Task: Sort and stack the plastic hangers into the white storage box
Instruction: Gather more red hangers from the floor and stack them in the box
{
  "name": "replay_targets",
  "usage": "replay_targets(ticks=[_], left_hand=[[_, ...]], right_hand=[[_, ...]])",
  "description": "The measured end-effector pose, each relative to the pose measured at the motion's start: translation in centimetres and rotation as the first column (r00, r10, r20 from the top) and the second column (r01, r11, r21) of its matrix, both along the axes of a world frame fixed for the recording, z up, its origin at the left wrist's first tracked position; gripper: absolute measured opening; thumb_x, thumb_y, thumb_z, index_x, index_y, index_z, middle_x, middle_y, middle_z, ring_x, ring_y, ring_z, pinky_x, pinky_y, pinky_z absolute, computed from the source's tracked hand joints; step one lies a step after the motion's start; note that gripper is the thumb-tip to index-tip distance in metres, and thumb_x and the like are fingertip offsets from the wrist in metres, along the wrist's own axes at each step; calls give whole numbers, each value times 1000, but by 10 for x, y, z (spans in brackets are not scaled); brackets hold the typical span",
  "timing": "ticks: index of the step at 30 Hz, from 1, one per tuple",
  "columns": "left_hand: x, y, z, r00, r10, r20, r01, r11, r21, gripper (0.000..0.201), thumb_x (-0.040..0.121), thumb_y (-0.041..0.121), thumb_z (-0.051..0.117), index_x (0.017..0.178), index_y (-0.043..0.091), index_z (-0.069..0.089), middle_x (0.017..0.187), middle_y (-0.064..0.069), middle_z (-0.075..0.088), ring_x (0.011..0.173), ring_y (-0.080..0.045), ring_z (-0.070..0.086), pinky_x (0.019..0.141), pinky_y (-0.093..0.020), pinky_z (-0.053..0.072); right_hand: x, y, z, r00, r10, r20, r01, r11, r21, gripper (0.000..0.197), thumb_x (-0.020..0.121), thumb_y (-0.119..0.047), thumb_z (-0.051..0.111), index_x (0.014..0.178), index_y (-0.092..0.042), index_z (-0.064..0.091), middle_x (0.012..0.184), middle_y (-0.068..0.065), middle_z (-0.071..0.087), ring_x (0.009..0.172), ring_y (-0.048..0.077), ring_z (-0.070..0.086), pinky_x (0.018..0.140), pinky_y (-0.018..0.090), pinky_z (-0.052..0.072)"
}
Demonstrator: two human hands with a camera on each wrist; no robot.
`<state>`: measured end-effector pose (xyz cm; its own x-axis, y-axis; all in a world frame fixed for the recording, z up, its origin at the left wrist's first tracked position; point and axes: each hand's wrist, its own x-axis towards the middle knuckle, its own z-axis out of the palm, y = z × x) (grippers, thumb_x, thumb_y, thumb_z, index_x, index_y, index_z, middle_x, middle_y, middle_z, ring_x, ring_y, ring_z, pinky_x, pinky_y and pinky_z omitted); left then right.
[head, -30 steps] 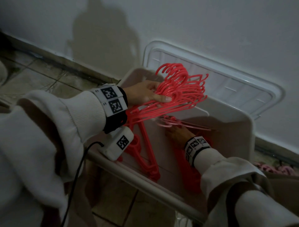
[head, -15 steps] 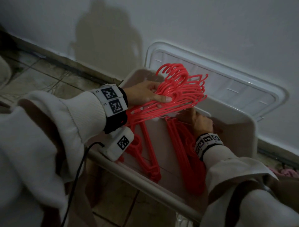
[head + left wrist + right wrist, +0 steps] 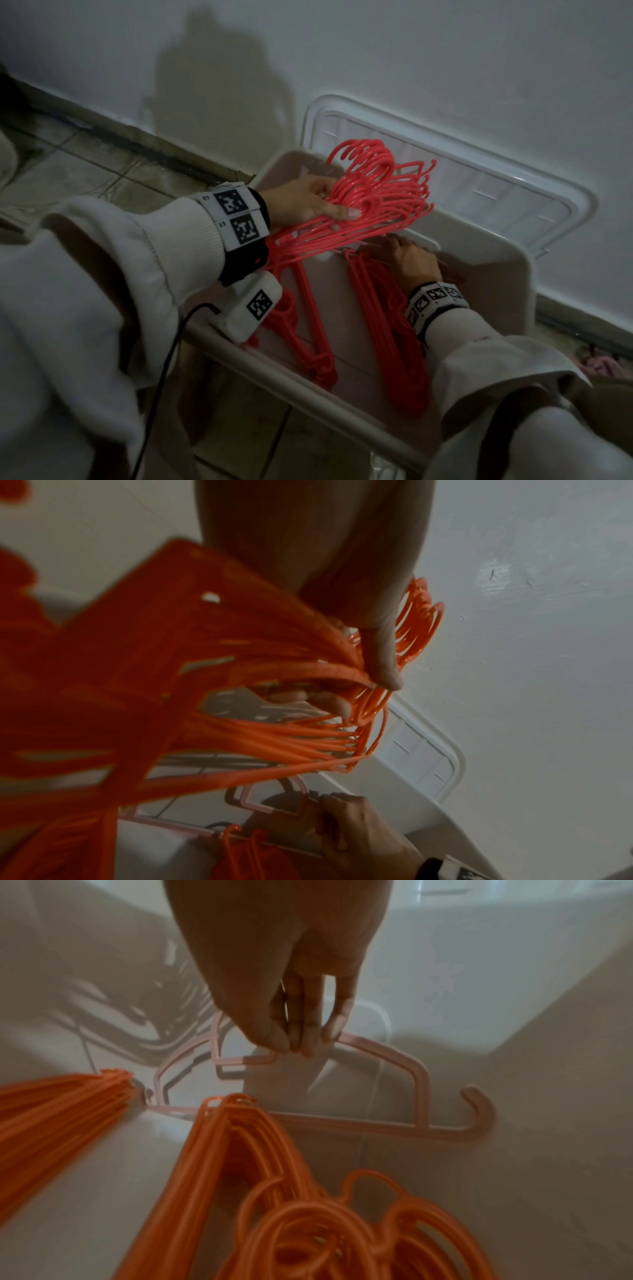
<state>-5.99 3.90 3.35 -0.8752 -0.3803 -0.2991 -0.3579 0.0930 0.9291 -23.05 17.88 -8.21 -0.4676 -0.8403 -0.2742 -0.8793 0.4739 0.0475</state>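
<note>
Pale pink hanger (image 3: 363, 1123) lies inside the white box (image 3: 507, 270), against its far wall, its bar running roughly along that wall and its hook end toward the right in the right wrist view. Right hand (image 3: 416, 262) reaches down into the box and pinches the hanger's upper shoulder between thumb and fingertips (image 3: 301, 1039), so this hand is the one on it; the left is well above. Left hand (image 3: 308, 202) grips a fanned bundle of red hangers (image 3: 373, 202) near their necks, thumb pressed on top, held over the box's near-left part with hooks pointing up toward the lid (image 3: 513, 192) that leans on the wall. Two red stacks already rest in the box: one under the left wrist (image 3: 305, 329), one beside the right wrist (image 3: 387, 339), both with their long axes running from the far wall toward the person. Judged from this, the pink hanger lies crosswise to the red stacks, beyond their far ends
</note>
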Motion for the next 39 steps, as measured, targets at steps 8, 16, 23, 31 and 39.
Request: replay_targets(ticks=[8, 16, 23, 31, 39], left_hand=[[4, 3, 2, 1000, 7, -20, -6, 999, 38, 14, 84, 12, 65, 97, 10, 66, 58, 9, 66, 57, -3, 62, 60, -13, 51], [10, 11, 5, 999, -43, -1, 42, 999, -31, 21, 86, 14, 63, 102, 2, 65, 70, 7, 68, 59, 1, 62, 62, -9, 48], [13, 17, 6, 998, -61, 1, 61, 998, -7, 18, 85, 16, 64, 100, 6, 63, 75, 0, 66, 62, -5, 63, 65, -16, 51], [16, 29, 10, 996, -84, 5, 83, 992, 98, 19, 92, 17, 54, 104, 6, 62, 81, -6, 66, 62, -6, 64, 66, -17, 55], [16, 26, 12, 999, -33, 14, 31, 996, 83, 37, 94, 21, 51, 119, -5, 57, 114, -25, 63, 94, -32, 62, 94, -38, 50]], right_hand=[[6, 9, 24, 993, -31, 112, 50, 984, -171, 42, 88, -35, 51, 122, -10, 52, 113, 18, 60, 104, 34, 59, 85, 39, 46], [8, 23, 69, 985, -122, 125, 170, 828, -535, 22, 79, -32, 63, 86, -11, 58, 92, 11, 62, 88, 33, 61, 73, 38, 48], [18, 18, 84, 984, 120, -131, -178, 703, -689, 51, 77, -51, 48, 113, -15, 52, 108, 8, 57, 98, 24, 48, 78, 38, 41], [31, 12, 85, 951, 273, -145, -297, 680, -670, 50, 69, -21, 67, 114, -1, 54, 101, 16, 61, 90, 34, 60, 76, 40, 51], [35, 15, 96, 888, 204, -413, -443, 620, -647, 23, 62, -12, 72, 84, -12, 65, 70, 2, 67, 56, 22, 64, 45, 21, 42]])
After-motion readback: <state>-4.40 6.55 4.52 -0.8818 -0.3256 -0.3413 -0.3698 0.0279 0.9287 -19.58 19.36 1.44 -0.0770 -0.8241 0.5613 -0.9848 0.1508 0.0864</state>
